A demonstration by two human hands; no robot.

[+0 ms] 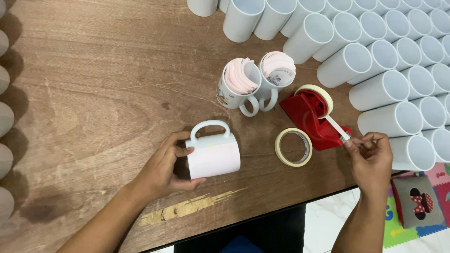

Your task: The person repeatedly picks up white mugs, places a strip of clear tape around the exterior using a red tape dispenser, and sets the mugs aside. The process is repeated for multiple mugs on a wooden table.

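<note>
Left hand: my left hand (161, 171) gripped the white ceramic mug wrapped in a pale paper sheet (213, 154), lying on its side on the brown wooden tabletop (93, 93), handle pointing away from me.
Right hand: my right hand (370, 157) pinched the free end of the cream tape strip (338, 128) at the cutter of the red plastic tape dispenser (311, 117).
Doing it well: I judged it best to draw the strip taut against the blade while pinning the mug so the sheet stayed put.
Count: 1 loose cream tape roll (293, 147); 2 upright mugs stuffed with pink sheets (239, 84); rows of plain white mugs (389, 61), too many cropped to count.
</note>
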